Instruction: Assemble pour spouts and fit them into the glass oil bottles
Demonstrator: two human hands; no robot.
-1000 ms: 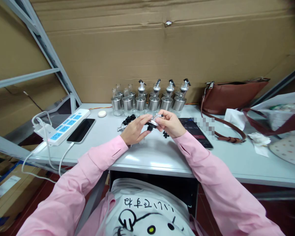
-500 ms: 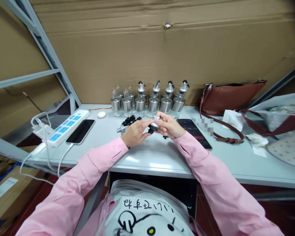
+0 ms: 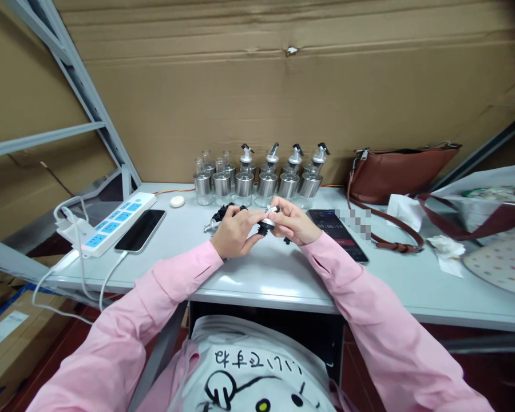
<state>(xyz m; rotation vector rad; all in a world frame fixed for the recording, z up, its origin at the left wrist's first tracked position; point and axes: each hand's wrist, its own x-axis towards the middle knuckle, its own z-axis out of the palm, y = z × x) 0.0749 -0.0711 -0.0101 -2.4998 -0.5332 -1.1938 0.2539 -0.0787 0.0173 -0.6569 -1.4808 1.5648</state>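
Since a second earlier, the left hand (image 3: 235, 233) had been curled more sharply — the silver-and-black pourer spout (image 3: 265, 226) was pinched between it and the right hand (image 3: 295, 222), in front of the steel-sleeved glass bottles (image 3: 244, 184), where black fittings (image 3: 224, 211) were also heaped.

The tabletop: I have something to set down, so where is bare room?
Bare patches of tabletop: between the cabled phone and left hand; by the front edge, between the pink sleeves; and between the timer device and tissue, in front of the bag strap. Crowded: the back, with bottles and brown bag, and beyond the left hand, with black parts.
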